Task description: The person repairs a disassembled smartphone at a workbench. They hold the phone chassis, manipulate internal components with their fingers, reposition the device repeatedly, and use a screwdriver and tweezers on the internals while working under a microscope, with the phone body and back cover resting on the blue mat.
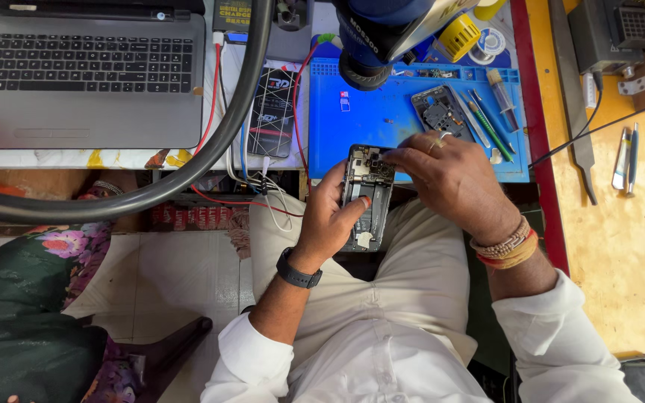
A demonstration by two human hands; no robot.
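Observation:
My left hand (330, 216) grips an opened smartphone (368, 195) with its back cover off, held over my lap near the edge of the blue work mat (382, 119). The thumb lies across the phone's middle. My right hand (446, 179), with a ring and thread bracelets at the wrist, pinches at the phone's upper end by the camera area; whether it holds a small part or tool I cannot tell. A removed phone frame piece (442, 112) lies on the mat just beyond my right hand.
Tweezers and screwdrivers (487, 123) lie at the mat's right. A microscope head (382, 37) hangs above. A laptop (83, 71) sits at left, a black phone box (274, 112) beside it. A thick black hose (210, 142) curves across. Another person in floral clothing (31, 298) is at lower left.

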